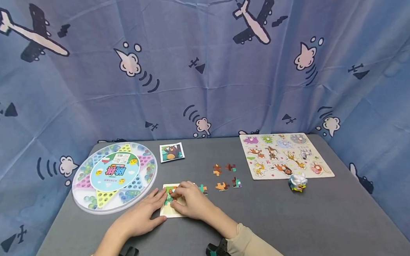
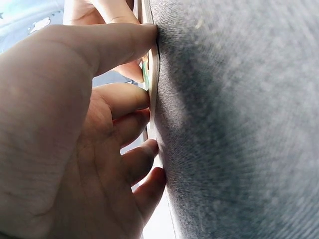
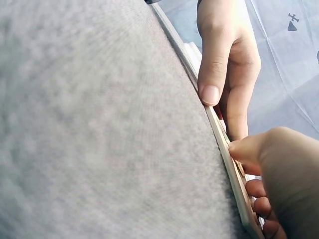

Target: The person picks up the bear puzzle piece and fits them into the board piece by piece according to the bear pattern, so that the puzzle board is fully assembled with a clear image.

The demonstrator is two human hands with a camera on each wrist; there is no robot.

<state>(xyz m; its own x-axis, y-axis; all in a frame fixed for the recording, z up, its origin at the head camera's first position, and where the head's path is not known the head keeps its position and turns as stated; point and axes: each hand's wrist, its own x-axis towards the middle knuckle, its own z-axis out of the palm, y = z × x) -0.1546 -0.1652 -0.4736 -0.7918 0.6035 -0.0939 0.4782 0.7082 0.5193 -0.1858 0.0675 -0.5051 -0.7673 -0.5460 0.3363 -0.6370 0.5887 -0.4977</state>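
Head view, and there was the small puzzle board, right in front of me on the grey table, with both my hands on it! My left hand lay along its left side, fingers stretched and a little apart, thumb down at the near left corner; the left wrist camera had those fingertips right on the edge. And the right hand: narrow, fingers bent, thumb and fingertips bunched low over the picture, though whether they pinched a piece I couldn't tell. The near edge showed its pale rim between my hands, with grey tabletop running from there towards me. Tighter on the right! A green piece sat just beside my right hand, then came a gap, then four loose pieces in two rows of two. Left side, snug as well: the rim of the round game board curved close to my left fingertips. Beyond the puzzle board, across a strip of grey, lay the bear card. Far right, well apart from my hands, the animal board lay flat, a little toy figure at its near edge, and a broad stretch of tabletop on my side of it.
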